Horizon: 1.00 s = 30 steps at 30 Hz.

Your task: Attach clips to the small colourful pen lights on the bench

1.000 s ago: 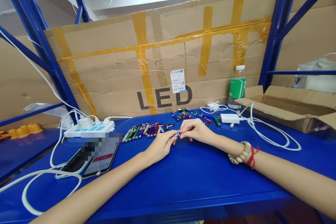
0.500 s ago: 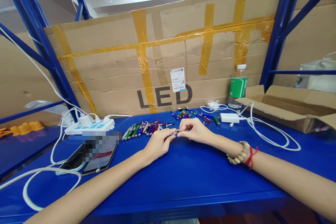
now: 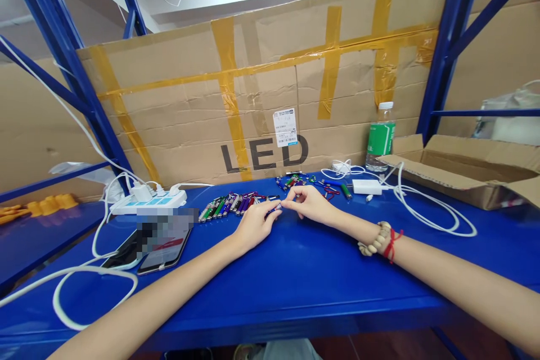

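Observation:
My left hand (image 3: pixel 254 226) is closed in a pinch around a small shiny tube-like piece (image 3: pixel 278 207), mostly covered by the fingers. From the other side my right hand (image 3: pixel 313 205) pinches the piece's end between thumb and fingertip. Just behind my left hand lies a row of slim coloured metal tubes (image 3: pixel 223 206) with small clips, like keychain flashlights, in green, blue, purple, red and silver. Beyond my right hand a loose pile of similar tubes and clips (image 3: pixel 295 181) is spread near the cardboard.
On the blue table (image 3: pixel 295 281), two phones (image 3: pixel 164 250) and a white power strip (image 3: pixel 156 201) with looping cables lie left. A white adapter (image 3: pixel 367 187), its cable, a green-labelled bottle (image 3: pixel 380 138) and an open carton (image 3: pixel 464 177) sit right. Taped cardboard (image 3: pixel 189 118) stands behind.
The view has shifted slightly. Both hands stay together at the small piece; my right hand's fingers have drawn a little apart from my left hand's fingertips and changed their pinch.

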Motion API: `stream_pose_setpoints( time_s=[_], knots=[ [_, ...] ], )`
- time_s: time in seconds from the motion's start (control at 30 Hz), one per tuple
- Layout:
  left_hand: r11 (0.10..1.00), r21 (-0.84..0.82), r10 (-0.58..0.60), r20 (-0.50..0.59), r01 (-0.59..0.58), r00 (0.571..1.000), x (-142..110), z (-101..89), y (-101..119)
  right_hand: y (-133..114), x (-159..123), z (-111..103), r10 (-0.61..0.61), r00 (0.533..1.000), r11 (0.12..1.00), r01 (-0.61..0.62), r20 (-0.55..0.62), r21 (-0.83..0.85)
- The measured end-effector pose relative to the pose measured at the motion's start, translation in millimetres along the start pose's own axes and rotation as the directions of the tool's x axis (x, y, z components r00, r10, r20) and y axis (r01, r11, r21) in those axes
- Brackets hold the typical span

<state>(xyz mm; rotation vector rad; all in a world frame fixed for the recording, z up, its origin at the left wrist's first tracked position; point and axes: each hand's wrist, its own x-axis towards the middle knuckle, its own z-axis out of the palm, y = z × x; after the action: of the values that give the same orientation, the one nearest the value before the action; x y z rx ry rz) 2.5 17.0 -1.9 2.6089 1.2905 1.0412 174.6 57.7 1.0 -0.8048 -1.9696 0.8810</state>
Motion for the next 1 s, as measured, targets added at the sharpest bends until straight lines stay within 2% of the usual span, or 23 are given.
stream_pose_setpoints(
  time_s=[0.13, 0.27, 0.37, 0.43, 0.5, 0.8, 1.0],
  knots=[
    [0.995, 0.051, -0.083, 0.030, 0.081, 0.996, -0.7, -3.7, 6.4, -3.6, 3.2, -5.6, -0.063, 0.991, 0.998, 0.060, -0.115, -0.029],
    [0.991, 0.054, -0.129, 0.053, 0.126, 0.990, -2.5, -6.7, 10.3, -3.9, 6.0, -25.2, -0.132, 0.967, 0.972, 0.084, -0.216, -0.220],
    [0.987, 0.072, -0.146, 0.064, 0.141, 0.987, -2.7, -7.5, 11.3, 2.3, 6.0, -39.0, -0.174, 0.947, 0.886, 0.032, -0.268, -0.463],
    [0.985, 0.099, -0.146, 0.079, 0.138, 0.986, -2.6, -7.6, 12.0, 7.3, 5.2, -42.9, -0.184, 0.953, 0.792, -0.002, -0.242, -0.611],
    [0.984, 0.123, -0.140, 0.094, 0.128, 0.986, -2.7, -7.8, 13.1, 10.8, 4.4, -42.3, -0.160, 0.967, 0.723, -0.021, -0.197, -0.690],
    [0.984, 0.143, -0.124, 0.113, 0.107, 0.986, -3.7, -9.5, 16.1, 7.6, 3.2, -24.5, -0.084, 0.991, 0.652, -0.026, -0.106, -0.757],
    [0.984, 0.145, -0.123, 0.115, 0.106, 0.986, -3.6, -8.6, 15.7, 10.6, 3.1, -24.8, -0.034, 0.992, 0.695, -0.063, -0.120, -0.717]
  ],
)
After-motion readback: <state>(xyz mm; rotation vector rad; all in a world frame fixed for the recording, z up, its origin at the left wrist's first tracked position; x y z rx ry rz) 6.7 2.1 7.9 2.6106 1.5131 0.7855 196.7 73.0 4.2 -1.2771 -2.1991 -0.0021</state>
